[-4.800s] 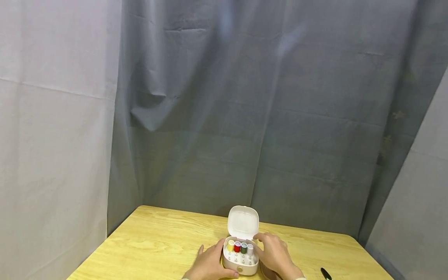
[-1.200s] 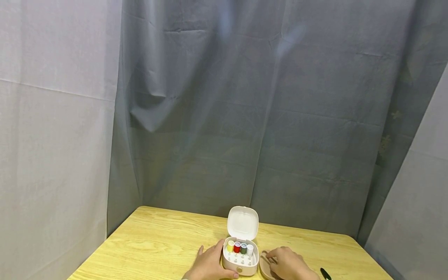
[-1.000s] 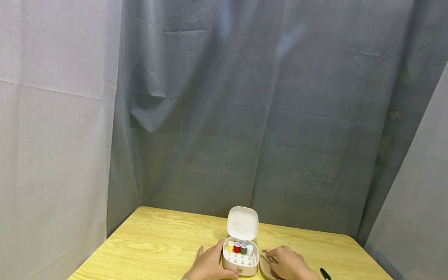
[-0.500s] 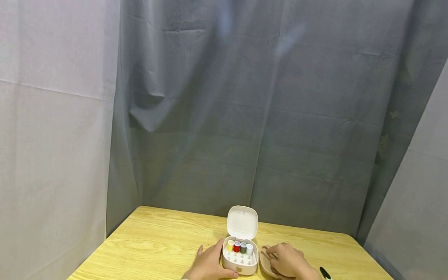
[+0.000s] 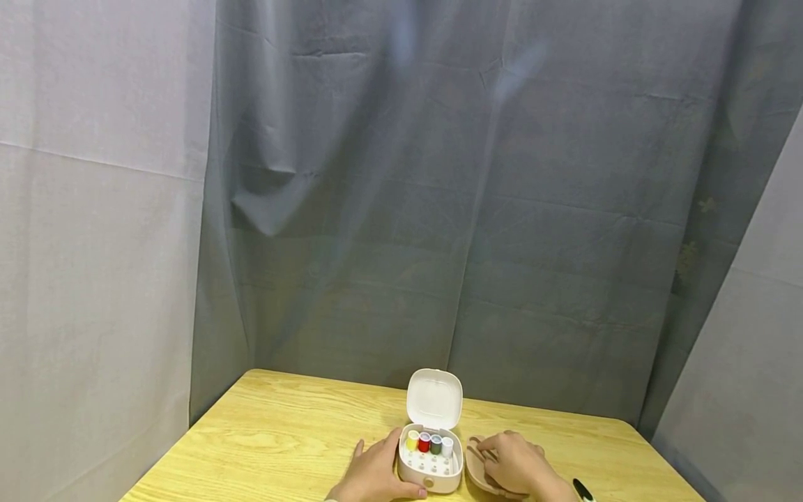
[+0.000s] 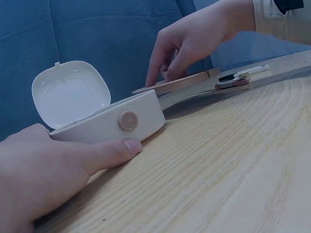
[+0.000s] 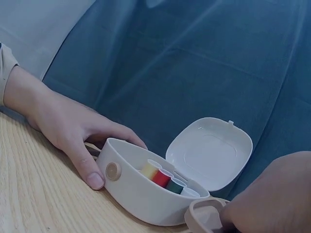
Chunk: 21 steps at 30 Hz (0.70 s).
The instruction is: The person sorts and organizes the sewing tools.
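Observation:
My left hand (image 5: 375, 474) holds a small cream sewing box (image 5: 433, 483) on the table, thumb at the front beside its brown button clasp (image 6: 128, 121) and fingers round the left side. The white lid (image 5: 434, 399) is up. Inside, yellow (image 5: 413, 440), red (image 5: 424, 443), green (image 5: 436, 444) and white (image 5: 447, 447) thread spools stand in a row behind rows of small pegs. Just right of the box, my right hand (image 5: 517, 466) reaches down into a brown slotted tray (image 5: 475, 466) and grips it; in the left wrist view the tray shows tilted, with shadow beneath.
A black and white pen-like tool (image 5: 582, 488) lies right of my right hand. Beside it in the left wrist view is a small reddish item (image 6: 232, 83). The wooden table (image 5: 301, 425) ends at a grey curtain (image 5: 351, 279) behind the box.
My right hand left the box's right side for the brown tray. In the last half second the tray has shifted slightly upward with it. The left hand has stayed on the box.

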Available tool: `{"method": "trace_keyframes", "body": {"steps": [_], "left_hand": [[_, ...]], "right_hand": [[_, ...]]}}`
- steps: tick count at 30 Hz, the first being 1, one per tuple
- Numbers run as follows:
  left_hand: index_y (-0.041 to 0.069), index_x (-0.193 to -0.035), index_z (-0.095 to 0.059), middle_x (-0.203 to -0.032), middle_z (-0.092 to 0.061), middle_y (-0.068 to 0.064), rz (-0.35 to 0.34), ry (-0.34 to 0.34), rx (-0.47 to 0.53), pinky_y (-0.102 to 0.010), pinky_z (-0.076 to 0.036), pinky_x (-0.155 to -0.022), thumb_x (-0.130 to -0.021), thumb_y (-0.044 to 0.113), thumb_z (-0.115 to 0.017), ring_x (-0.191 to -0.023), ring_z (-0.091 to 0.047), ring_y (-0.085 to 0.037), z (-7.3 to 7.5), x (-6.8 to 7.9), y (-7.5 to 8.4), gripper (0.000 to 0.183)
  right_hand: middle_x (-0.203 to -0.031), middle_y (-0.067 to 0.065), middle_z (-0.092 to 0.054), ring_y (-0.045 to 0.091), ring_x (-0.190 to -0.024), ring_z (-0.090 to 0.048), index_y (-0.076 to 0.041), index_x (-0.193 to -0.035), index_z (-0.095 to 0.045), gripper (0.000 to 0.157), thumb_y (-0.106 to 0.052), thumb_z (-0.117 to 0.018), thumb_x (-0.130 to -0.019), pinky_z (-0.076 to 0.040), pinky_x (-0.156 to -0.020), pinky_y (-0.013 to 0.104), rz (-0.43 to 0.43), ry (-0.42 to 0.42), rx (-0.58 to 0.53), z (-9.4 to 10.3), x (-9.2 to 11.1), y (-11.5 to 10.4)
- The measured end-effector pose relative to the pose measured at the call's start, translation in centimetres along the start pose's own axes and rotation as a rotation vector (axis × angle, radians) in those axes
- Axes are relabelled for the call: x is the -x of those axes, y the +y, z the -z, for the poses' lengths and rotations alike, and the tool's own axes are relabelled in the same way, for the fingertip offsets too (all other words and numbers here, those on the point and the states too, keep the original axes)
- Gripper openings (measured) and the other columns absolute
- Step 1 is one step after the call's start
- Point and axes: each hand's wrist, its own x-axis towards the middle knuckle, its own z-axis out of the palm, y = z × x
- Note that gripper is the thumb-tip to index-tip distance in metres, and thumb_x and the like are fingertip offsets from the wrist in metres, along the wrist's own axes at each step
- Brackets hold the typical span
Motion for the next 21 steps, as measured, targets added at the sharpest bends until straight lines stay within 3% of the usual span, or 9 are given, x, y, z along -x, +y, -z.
{"method": "trace_keyframes", "body": {"steps": [21], "left_hand": [[0.014, -0.154, -0.044, -0.141, -0.063, -0.004, -0.027, -0.004, 0.020, -0.083, -0.016, -0.106, -0.066, 0.064, -0.089, -0.130, -0.057, -0.031, -0.09, -0.19, -0.59, 0.111]], "right_hand": [[-0.099, 0.002, -0.074, 0.021, -0.090, -0.064, -0.023, -0.101, -0.083, 0.030, -0.009, -0.071, -0.077, -0.050, -0.062, 0.066, 0.015, 0.020, 0.020, 0.43, -0.35, -0.70]]}}
